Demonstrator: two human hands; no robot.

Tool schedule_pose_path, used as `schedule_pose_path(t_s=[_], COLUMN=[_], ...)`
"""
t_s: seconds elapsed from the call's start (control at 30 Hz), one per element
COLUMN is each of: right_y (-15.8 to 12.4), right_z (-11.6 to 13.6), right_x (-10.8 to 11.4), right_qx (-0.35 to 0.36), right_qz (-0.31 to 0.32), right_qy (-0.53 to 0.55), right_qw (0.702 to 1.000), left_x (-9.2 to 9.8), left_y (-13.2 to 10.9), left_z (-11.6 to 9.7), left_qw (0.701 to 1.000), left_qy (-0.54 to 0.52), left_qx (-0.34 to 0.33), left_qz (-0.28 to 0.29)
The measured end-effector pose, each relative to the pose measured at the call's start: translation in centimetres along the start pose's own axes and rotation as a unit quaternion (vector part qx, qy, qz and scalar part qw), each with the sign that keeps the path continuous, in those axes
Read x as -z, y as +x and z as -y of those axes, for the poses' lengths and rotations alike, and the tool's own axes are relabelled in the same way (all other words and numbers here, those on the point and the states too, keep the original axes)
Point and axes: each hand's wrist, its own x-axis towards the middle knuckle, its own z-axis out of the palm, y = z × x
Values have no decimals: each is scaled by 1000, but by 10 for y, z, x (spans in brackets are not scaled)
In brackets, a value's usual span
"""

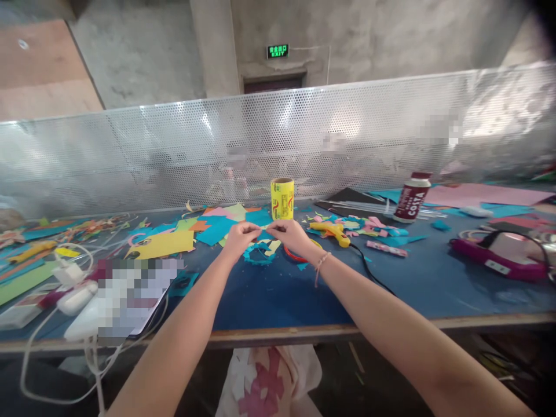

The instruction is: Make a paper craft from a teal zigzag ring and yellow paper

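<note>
My left hand (242, 238) and my right hand (292, 234) meet above the middle of the blue table. Fingertips of both are pinched on a small pale-green piece of paper (263, 227), mostly hidden by the fingers. Just behind them stands a yellow roll of tape (282, 200), upright. Below the hands lie a ragged blue paper ring (257, 255) and a pale yellow scrap (273, 248). A red and yellow ring (296, 255) is partly covered by my right wrist. Right of it lies a yellow glue gun (333, 233) with a black cord.
Colored paper sheets (160, 245) and scraps spread across the left and back. Phone (150, 295), white cables and chargers (78, 298) sit at left front. A Costa bottle (412, 198) and purple power strip (499, 260) are at right. A perforated metal panel (174, 162) borders the back.
</note>
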Motion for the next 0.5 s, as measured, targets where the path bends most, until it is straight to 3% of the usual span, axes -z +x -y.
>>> schedule_pose_path(t_s=[0.23, 0.4, 0.5], right_y=[8, 7, 3], right_z=[-21, -14, -6], right_x=[9, 2, -5], right_qx=[-62, -93, -72], right_qz=[-44, -34, -28], right_qy=[84, 182, 151], right_qw=[994, 978, 986], left_x=[8, -6, -11], left_y=[5, -3, -5], left_z=[0, 1, 0], left_qw=[998, 993, 994], left_qy=[-31, -97, -91], left_qx=[35, 27, 8], left_qz=[-39, 57, 64])
